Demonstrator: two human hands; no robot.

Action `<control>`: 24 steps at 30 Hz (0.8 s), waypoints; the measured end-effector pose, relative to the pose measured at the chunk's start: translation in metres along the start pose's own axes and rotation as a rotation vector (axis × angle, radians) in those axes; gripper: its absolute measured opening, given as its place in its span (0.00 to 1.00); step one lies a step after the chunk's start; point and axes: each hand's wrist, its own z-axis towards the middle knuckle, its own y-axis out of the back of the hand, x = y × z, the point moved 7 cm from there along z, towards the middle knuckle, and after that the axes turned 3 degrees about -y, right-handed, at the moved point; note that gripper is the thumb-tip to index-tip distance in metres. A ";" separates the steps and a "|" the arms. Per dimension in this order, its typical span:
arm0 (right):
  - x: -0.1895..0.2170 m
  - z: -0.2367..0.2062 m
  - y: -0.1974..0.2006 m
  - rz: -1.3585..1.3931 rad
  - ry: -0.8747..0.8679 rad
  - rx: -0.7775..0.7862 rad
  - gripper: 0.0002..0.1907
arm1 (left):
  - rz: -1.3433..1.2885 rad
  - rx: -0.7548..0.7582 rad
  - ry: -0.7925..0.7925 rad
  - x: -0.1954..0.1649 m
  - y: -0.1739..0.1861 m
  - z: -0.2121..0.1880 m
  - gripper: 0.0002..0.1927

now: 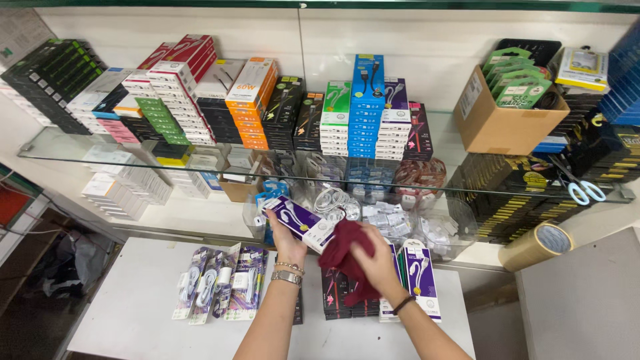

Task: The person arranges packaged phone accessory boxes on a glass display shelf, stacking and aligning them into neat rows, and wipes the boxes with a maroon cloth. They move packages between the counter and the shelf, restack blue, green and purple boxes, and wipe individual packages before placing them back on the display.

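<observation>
- Nearest the camera, both forearms rise from the bottom edge of the white desk [133,313]; a metal bracelet sits on the left wrist and a dark band on the right.
- Left hand [288,245] is clamped on the near end of a slim purple-and-white cardboard cable box [300,223], held in the air above the far edge of the desk, in front of the glass shelf [80,155].
- Right hand [377,263] is closed on a crumpled maroon cloth [343,257], which presses against the box's lower right end. The two hands sit close together but hold separate things.
- Handling, as I judge it: the box looks light, stiff and thin-walled, with a glossy face that may slip; it would dent if squeezed. A grip across its narrow width near one end, as now, seems sound. The cloth is soft and limp, and can be bunched anywhere.
- Orientation: the box's long axis runs from upper left to lower right, printed face up towards the camera; its upper left end points at the shelf stock.
- On the desk below: a fanned row of purple cable packs [217,283] at the left, a stack of dark flat boxes [337,303] under the cloth, and more purple-and-white boxes [421,280] just right of it.
- Stacked retail boxes fill the glass shelf above.
</observation>
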 end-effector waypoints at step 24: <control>-0.055 -0.002 0.011 0.107 -0.353 0.184 0.23 | 1.147 0.225 -0.579 0.017 -0.088 -0.043 0.18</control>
